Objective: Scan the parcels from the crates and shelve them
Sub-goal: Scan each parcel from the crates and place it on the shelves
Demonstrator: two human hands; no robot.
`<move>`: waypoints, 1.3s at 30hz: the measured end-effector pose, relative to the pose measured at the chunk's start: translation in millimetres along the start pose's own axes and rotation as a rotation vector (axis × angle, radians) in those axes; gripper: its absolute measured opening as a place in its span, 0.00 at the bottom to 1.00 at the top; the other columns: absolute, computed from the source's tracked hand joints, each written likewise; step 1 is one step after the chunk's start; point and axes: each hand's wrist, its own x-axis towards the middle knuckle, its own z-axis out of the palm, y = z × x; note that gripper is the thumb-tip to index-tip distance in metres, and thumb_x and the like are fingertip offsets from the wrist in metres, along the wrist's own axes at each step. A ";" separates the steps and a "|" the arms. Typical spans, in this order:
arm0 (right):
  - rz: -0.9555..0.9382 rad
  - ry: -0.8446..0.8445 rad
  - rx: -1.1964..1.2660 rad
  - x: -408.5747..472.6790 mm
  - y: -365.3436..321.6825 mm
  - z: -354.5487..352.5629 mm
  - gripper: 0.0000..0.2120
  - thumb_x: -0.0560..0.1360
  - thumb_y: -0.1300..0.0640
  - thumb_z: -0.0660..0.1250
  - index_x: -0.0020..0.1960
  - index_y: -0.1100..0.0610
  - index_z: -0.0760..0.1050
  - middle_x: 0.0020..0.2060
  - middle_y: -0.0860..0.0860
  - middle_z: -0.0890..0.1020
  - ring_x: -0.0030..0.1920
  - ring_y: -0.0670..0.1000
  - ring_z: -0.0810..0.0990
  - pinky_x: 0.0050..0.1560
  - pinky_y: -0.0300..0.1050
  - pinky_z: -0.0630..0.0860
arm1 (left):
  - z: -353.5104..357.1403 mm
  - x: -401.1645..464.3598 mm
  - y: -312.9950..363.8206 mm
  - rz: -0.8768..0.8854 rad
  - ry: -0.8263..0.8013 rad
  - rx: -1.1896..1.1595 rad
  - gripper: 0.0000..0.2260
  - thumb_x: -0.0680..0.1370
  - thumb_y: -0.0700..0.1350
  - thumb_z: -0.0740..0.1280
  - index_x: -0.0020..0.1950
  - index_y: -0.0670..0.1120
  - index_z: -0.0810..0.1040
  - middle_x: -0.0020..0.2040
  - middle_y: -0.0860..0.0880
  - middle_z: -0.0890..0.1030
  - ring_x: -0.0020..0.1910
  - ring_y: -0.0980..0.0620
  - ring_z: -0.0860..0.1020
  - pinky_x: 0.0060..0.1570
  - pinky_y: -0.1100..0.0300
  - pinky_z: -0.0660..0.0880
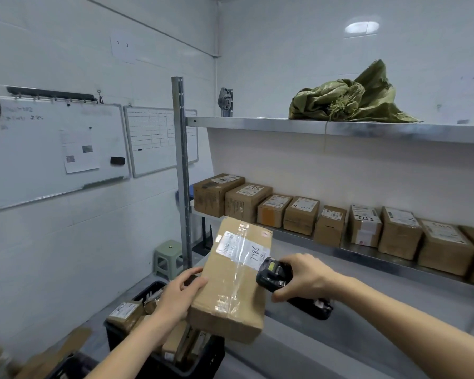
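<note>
Parcel (231, 277) at lower centre of frame, left hand (179, 292) gripping its near-left edge; right hand (303, 277) wrapped round scanner (274, 273) — tilt label square to scanner window, hold steady, avoid tape glare.

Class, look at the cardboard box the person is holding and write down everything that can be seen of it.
The box is a plain brown cardboard parcel, oblong, sealed with clear shiny tape running along its top and down the near end. A white label on its top bears the handwritten number 7786. It is held tilted above a black crate of other parcels, in front of the shelves. The left hand grips its left side, and the right hand points a black scanner at the label.
</note>
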 end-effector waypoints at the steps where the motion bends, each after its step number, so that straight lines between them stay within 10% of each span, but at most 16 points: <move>1: -0.021 -0.025 0.076 -0.5 -1.3 6.2 0.24 0.60 0.36 0.77 0.48 0.49 0.80 0.42 0.48 0.85 0.43 0.48 0.84 0.47 0.49 0.84 | 0.4 1.7 -2.3 -0.023 0.017 -0.050 0.10 0.81 0.53 0.67 0.62 0.59 0.76 0.55 0.49 0.80 0.52 0.51 0.79 0.44 0.54 0.77; 13: -0.149 -0.031 0.401 10.5 -23.5 46.8 0.20 0.67 0.47 0.80 0.58 0.45 0.81 0.46 0.46 0.85 0.44 0.43 0.83 0.46 0.36 0.80 | -18.0 18.8 -27.8 -0.128 -0.075 -0.271 0.14 0.79 0.51 0.69 0.64 0.52 0.76 0.57 0.46 0.83 0.54 0.45 0.82 0.41 0.53 0.79; 20: -0.109 -0.035 0.476 31.9 -22.8 65.6 0.23 0.66 0.47 0.80 0.61 0.45 0.82 0.49 0.47 0.86 0.48 0.47 0.85 0.53 0.46 0.84 | -46.9 35.3 -44.0 -0.142 -0.246 -0.296 0.35 0.66 0.51 0.83 0.71 0.60 0.73 0.65 0.50 0.80 0.62 0.50 0.79 0.57 0.52 0.79; 39: 0.010 -0.124 0.543 230.4 54.6 183.7 0.25 0.64 0.45 0.81 0.59 0.47 0.82 0.47 0.49 0.86 0.45 0.48 0.86 0.48 0.48 0.85 | -23.7 233.3 -165.3 -0.166 -0.205 -0.183 0.28 0.69 0.54 0.80 0.67 0.60 0.77 0.69 0.51 0.76 0.54 0.55 0.78 0.55 0.54 0.74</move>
